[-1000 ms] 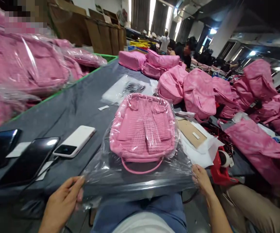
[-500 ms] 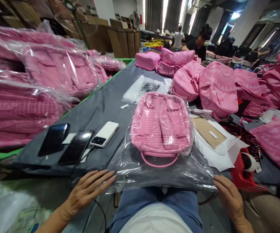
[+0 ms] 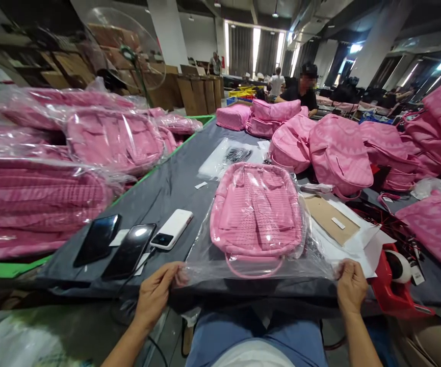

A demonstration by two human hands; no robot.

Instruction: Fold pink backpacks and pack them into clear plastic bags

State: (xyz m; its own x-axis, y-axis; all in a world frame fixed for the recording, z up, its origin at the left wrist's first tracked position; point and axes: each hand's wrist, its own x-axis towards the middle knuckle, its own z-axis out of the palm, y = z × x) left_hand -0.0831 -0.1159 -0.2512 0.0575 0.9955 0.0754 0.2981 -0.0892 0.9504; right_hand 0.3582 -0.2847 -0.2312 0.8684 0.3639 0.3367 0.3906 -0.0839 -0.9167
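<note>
A pink backpack [image 3: 256,211] lies on the dark table in front of me, inside a clear plastic bag [image 3: 314,260]. Its carry loop points toward me. My left hand [image 3: 161,285] pinches the near left corner of the bag, its fingers closed. At the near right corner, my right hand [image 3: 352,285] grips the plastic the same way. Between the two hands the bag's near edge is stretched in a band close to the table edge, across the loop.
Two black phones [image 3: 97,239] and a white power bank [image 3: 172,229] lie left of the bag. Bagged pink backpacks [image 3: 117,140] are heaped at left; unbagged backpacks [image 3: 340,153] stand behind and right. A red tape dispenser [image 3: 390,295] sits by my right hand. A co-worker [image 3: 300,92] is farther back.
Both hands went from lying with fingers stretched on the bag's near corners to closed on them. The bag's near edge has been raised and drawn back over the backpack's loop. The view tilted up.
</note>
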